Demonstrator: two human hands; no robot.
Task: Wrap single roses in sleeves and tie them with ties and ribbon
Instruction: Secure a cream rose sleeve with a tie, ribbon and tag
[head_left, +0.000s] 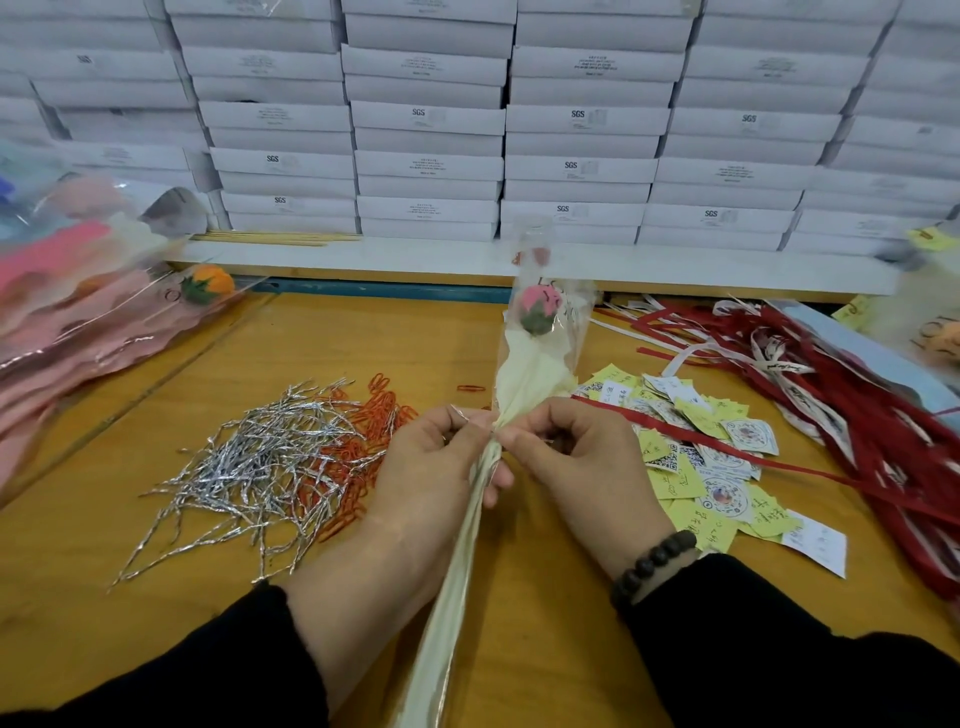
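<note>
A single pink rose (542, 306) with a green calyx is held upright over the middle of the wooden table (270, 343), enclosed in a sleeve (524, 374) that is clear and glossy at the top and cream-coloured lower down. The sleeve is gathered to a narrow neck below the bloom and tapers into a long creased tail running toward the viewer. The neck is gripped by the left hand (441, 467), fingers curled round it. A thin silver twist tie (470, 414) at the gather is pinched by the right hand (576, 457), between thumb and bent fingers.

A loose heap of crinkled metallic twist ties (244, 467) is spread to the left, beside orange paper clips (363, 441). Flat red ribbons (831, 405) and small yellow and white printed cards (706, 457) are scattered to the right. White cardboard boxes (431, 119) are stacked behind.
</note>
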